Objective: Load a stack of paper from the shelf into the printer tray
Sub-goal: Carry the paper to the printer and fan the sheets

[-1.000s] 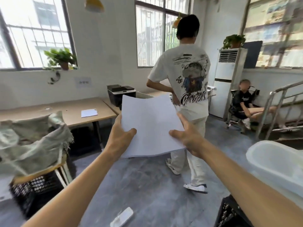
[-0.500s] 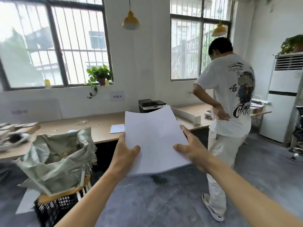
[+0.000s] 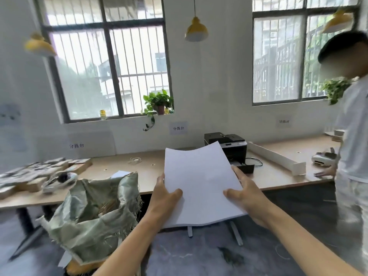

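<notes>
I hold a white stack of paper point(image 3: 201, 184) in front of me with both hands. My left hand point(image 3: 162, 198) grips its left edge, thumb on top. On the right edge sits my right hand point(image 3: 246, 195), thumb also on top. The sheets tilt up and away, and their far edge hides the lower front of the black printer point(image 3: 229, 143). That printer stands on the long wooden table point(image 3: 151, 168) against the wall, just behind the stack. Its tray is mostly hidden; a black part shows beside my right fingers.
A person in a white shirt point(image 3: 352, 136) stands at the right, one hand on the table. A green woven sack point(image 3: 93, 212) on a stool sits close at lower left. A white channel piece point(image 3: 278, 158), a cable and several flat boxes point(image 3: 35, 174) lie on the table.
The view has swung left and closer to the table. The printer now sits straight behind the stack, and the person has shifted to the right edge. My hands keep the same grip.
</notes>
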Motion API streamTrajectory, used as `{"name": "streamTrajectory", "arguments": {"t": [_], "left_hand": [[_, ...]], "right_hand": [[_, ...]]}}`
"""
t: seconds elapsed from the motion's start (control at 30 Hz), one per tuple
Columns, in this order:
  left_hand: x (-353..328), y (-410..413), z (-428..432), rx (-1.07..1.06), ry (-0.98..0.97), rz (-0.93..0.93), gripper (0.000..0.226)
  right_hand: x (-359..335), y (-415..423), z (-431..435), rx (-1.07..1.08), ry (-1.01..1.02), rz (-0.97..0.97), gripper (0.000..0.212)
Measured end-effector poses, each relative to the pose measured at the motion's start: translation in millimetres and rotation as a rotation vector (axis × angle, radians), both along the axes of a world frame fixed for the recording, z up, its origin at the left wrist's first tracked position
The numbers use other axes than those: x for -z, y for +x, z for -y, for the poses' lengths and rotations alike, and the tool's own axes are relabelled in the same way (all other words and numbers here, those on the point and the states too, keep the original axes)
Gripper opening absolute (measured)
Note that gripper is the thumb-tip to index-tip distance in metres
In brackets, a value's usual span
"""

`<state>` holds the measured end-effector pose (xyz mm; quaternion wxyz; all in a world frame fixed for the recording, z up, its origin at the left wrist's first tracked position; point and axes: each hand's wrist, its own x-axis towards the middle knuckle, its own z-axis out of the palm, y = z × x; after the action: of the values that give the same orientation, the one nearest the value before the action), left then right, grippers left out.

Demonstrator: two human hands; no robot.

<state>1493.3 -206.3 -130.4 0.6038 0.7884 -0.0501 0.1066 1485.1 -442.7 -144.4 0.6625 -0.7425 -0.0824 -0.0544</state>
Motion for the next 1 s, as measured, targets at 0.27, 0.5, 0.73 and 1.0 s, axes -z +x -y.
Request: {"name": "streamTrajectory", "arguments": {"t": [0.27, 0.5, 0.73, 1.0], "left_hand": [[14.8, 147.0, 9.0, 0.019, -0.057, 0.000, 0.046], [12.4, 259.1, 10.5, 0.061, -0.091, -0.006, 0.046], [17.4, 358.4, 18.2, 0.064, -0.117, -0.023, 0.040], [26.6, 482.9, 42.0, 0.039, -0.077, -0.049, 0.037]], "right_hand": [[-0.3, 140.4, 8.7, -0.001, -0.023, 0.010, 0.082], [-8.0, 253.5, 12.0, -0.006, -0.099, 0.002, 0.067], [-0.9, 358.1, 17.8, -0.006, -0.069, -0.021, 0.073], [14.7, 489.9, 38.5, -0.062, -0.028, -0.031, 0.069]]}}
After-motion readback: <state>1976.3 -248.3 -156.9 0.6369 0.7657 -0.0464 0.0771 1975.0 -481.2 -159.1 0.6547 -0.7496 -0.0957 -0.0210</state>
